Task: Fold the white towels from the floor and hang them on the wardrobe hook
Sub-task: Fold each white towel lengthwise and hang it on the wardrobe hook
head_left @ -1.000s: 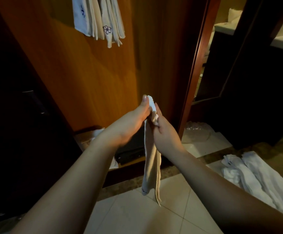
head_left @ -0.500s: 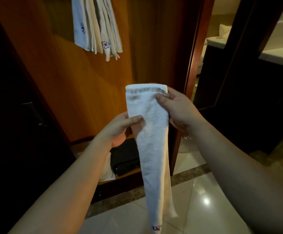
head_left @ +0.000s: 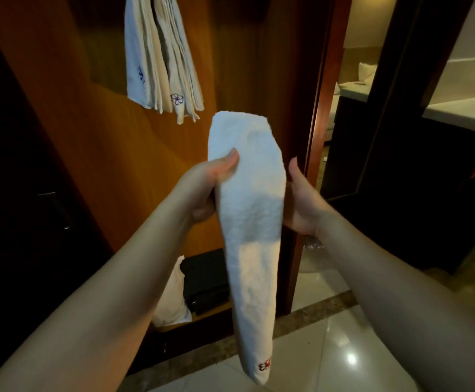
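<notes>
The towel (head_left: 249, 210) is hanging as a long folded strip between both hands, its long axis running nearly upright, top edge leaning toward the wardrobe. The left hand (head_left: 205, 190) is pinching its left edge, thumb on the front. The right hand (head_left: 301, 202) is cupping the right edge, fingers hidden behind. The hung towels (head_left: 162, 60) are lying up and left, nearer the left hand; the hook itself is out of view

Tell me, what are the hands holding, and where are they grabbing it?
A folded white towel. The left hand pinches its left edge near the top; the right hand holds its right edge.
</notes>
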Available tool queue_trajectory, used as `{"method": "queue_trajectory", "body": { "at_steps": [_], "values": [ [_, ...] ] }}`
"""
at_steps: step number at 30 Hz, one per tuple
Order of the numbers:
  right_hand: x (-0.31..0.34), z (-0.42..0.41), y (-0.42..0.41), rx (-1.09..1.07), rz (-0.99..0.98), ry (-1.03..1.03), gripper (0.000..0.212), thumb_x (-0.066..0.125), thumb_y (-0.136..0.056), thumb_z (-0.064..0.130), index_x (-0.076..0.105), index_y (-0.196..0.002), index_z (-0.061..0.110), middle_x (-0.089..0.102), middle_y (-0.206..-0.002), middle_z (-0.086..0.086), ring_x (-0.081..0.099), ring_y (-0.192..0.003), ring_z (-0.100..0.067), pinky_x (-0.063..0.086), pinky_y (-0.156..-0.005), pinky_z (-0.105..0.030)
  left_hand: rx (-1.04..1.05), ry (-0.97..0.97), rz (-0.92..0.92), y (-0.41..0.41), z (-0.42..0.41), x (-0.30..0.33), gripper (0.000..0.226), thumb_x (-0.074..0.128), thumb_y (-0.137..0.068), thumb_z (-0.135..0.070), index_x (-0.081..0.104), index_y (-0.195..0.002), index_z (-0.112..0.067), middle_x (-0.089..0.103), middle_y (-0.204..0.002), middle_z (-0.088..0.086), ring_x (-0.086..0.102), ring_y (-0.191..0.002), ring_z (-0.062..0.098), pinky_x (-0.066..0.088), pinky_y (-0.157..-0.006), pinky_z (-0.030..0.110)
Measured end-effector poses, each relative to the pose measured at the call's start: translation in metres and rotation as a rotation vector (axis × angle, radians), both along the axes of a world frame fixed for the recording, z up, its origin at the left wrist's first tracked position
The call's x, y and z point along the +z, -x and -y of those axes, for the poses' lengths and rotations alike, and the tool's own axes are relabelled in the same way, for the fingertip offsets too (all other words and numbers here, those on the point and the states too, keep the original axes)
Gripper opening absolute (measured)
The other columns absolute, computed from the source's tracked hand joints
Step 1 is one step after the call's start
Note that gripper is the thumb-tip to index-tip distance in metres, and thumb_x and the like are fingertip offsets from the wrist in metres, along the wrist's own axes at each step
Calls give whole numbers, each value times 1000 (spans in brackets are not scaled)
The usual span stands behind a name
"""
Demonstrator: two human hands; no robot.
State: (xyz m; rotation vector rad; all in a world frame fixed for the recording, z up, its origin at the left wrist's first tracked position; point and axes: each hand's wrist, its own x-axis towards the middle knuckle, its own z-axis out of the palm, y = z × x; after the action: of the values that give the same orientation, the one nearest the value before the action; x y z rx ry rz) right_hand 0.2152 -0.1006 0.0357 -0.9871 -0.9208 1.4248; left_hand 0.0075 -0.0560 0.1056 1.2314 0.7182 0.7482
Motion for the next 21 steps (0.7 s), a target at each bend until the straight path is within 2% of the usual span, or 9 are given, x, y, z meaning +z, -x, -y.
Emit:
{"method": "queue_trajectory", "body": {
  "at_steps": [2, 5, 7, 10, 15, 17, 19, 21],
  "values": [
    [-24, 5, 8, 52, -1, 38, 95, 73, -59, 82, 61, -136, 29, 67, -133, -8, 64, -124, -28, 48, -104, -50, 100, 43, 21, 0, -8, 12, 38, 70, -91, -37, 62, -119, -12, 78, -103, 8, 76, -93, 28, 63, -67, 43],
    [-40, 10, 20, 60, 172, 74, 94, 93, -45, 65, 68, -124, 19, 74, -120, -5, 69, -115, -22, 53, -102, -46, 191, 52, -9, 3, -21, 25, 43, 75, -88, -34, 58, -124, -16, 73, -116, 10, 71, -103, 32, 59, -84, 52],
    [-42, 12, 27, 61, 342, 49, 87, 91, -54, 57, 62, -126, 18, 72, -121, -5, 68, -115, -21, 50, -107, -50, 212, 31, -28, 6, -29, 30, 46, 74, -88, -35, 55, -127, -18, 71, -118, 10, 69, -106, 32, 56, -86, 54],
    [-37, 15, 35, 46, 412, 0, 77, 83, -62, 54, 59, -128, 22, 70, -125, -3, 68, -116, -20, 49, -107, -50, 229, 16, -45, 8, -37, 36, 47, 73, -90, -34, 56, -129, -16, 71, -119, 11, 69, -108, 34, 54, -91, 57],
    [-27, 15, 38, -17, 498, -83, 58, 73, -76, 59, 62, -123, 27, 76, -113, 2, 73, -103, -18, 55, -99, -51, 305, 11, -33, 13, -49, 50, 33, 74, -90, -29, 64, -117, -14, 77, -104, 9, 74, -97, 29, 59, -79, 47],
    [-24, 13, 36, 37, 441, -60, 65, 77, -72, 57, 62, -125, 23, 75, -116, -3, 73, -107, -22, 54, -100, -50, 317, 11, -22, 14, -52, 55, 26, 74, -91, -27, 64, -110, -14, 79, -95, 8, 76, -90, 27, 61, -71, 43],
    [-19, 11, 31, 161, 400, -5, 73, 84, -68, 48, 61, -129, 15, 73, -121, -9, 70, -113, -27, 52, -103, -50, 311, 18, -12, 12, -52, 60, 23, 73, -92, -25, 61, -108, -14, 78, -86, 7, 77, -79, 24, 62, -61, 41],
    [-15, 11, 24, 293, 368, 52, 75, 87, -67, 39, 60, -131, 10, 70, -125, -14, 67, -117, -31, 50, -106, -50, 304, 37, -6, 9, -53, 63, 26, 73, -92, -23, 59, -112, -14, 78, -86, 10, 77, -77, 26, 63, -61, 44]
  ]
}}
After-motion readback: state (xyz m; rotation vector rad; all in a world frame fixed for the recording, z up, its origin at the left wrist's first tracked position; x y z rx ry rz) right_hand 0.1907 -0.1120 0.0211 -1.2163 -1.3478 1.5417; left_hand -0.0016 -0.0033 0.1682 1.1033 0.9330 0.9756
